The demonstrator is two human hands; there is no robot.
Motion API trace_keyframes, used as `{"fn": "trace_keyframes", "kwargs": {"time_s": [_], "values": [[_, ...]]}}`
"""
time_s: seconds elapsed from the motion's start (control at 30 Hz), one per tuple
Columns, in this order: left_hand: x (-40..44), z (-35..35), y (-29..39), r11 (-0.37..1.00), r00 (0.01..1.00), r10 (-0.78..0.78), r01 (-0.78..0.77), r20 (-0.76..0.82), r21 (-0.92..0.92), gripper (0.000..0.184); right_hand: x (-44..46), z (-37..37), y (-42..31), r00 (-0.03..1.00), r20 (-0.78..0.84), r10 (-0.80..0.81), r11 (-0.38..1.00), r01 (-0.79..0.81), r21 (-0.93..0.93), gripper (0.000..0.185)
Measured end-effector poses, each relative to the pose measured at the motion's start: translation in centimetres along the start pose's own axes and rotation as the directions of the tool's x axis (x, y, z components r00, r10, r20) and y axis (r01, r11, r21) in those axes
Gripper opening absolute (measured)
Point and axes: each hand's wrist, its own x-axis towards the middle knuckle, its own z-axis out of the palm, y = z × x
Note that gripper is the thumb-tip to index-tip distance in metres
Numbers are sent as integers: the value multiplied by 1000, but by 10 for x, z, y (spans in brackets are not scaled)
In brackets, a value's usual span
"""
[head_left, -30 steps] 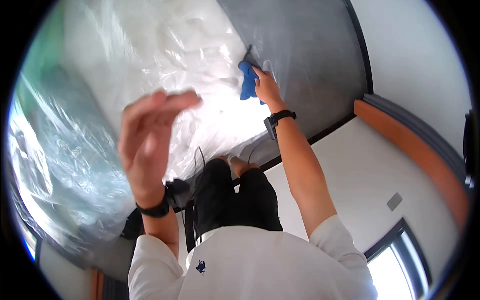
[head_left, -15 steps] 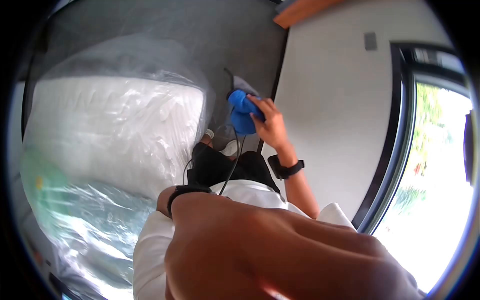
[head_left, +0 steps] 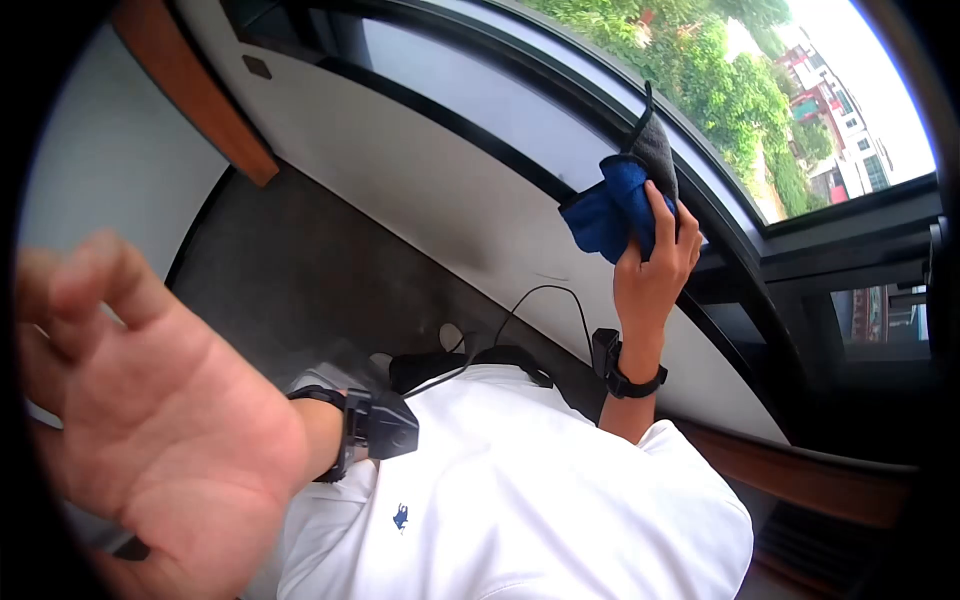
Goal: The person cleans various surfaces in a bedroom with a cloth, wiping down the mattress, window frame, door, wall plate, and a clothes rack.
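My right hand (head_left: 655, 265) grips a bunched cloth (head_left: 598, 222), blue on one face and grey on the other, with a dark edge. The cloth is held up in front of the dark window frame (head_left: 540, 170); whether it touches the frame I cannot tell. Close to the camera on the left, my left hand (head_left: 180, 430) shows its palm, with loosely bent fingers apart and nothing in them. A black strap with a small device (head_left: 385, 425) sits on my left wrist, and another strap (head_left: 636, 385) is on my right wrist.
Beyond the window glass (head_left: 720, 110) are trees and buildings. Below the sill runs a white wall (head_left: 430, 170) down to the dark floor (head_left: 290, 260). A brown wooden trim (head_left: 190, 90) stands at upper left. A thin black cable (head_left: 545, 288) hangs near my waist.
My view has swung toward the window, and the plastic-wrapped bulk has left it. The cloth in my right hand is now before the window frame. My left hand has moved from bottom centre to the left.
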Motion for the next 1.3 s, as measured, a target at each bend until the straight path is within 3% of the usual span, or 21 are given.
{"fn": "trace_keyframes", "kwargs": {"time_s": [0.03,0.2,0.33,0.43,0.6,0.87,1.1,1.17,1.2,1.23,1.27,1.3], "values": [[0,-27,14,1000,997,-14,14,73,1,55,-31,-9,-25,1000,24,10,1000,-10,-24,61],[22,5,8,992,935,24,22,354,-127,63,-106,-89,7,966,-98,238,961,-249,-120,53],[44,3,-11,972,900,67,39,430,-233,69,-103,-87,16,926,-222,305,930,-340,-139,46],[55,3,-29,953,869,93,63,486,-296,74,-112,-79,12,860,-276,429,888,-458,-46,42],[81,8,-51,914,827,173,68,535,-399,81,-111,-74,-1,825,-316,468,836,-530,-145,42],[133,24,-60,860,705,326,54,629,-507,94,-89,-77,-38,832,-269,485,811,-543,-217,39],[141,24,-100,799,604,459,39,652,-599,104,-54,-28,-109,939,-177,295,922,-328,-204,35],[129,32,-111,797,573,510,-34,642,-603,108,-43,-18,-128,957,-167,238,943,-269,-198,36],[95,36,-109,891,710,323,-6,625,-453,96,-40,-11,-135,967,-131,218,958,-238,-163,36],[61,37,-121,948,724,213,8,656,-317,81,-36,-7,-144,972,-87,216,965,-227,-132,38],[19,47,-102,980,772,-133,198,621,-37,72,-32,-5,-152,967,-104,232,961,-245,-132,38],[-4,42,-110,957,623,-291,187,726,223,61,-29,-3,-158,980,-61,189,972,-195,-129,40]]}}
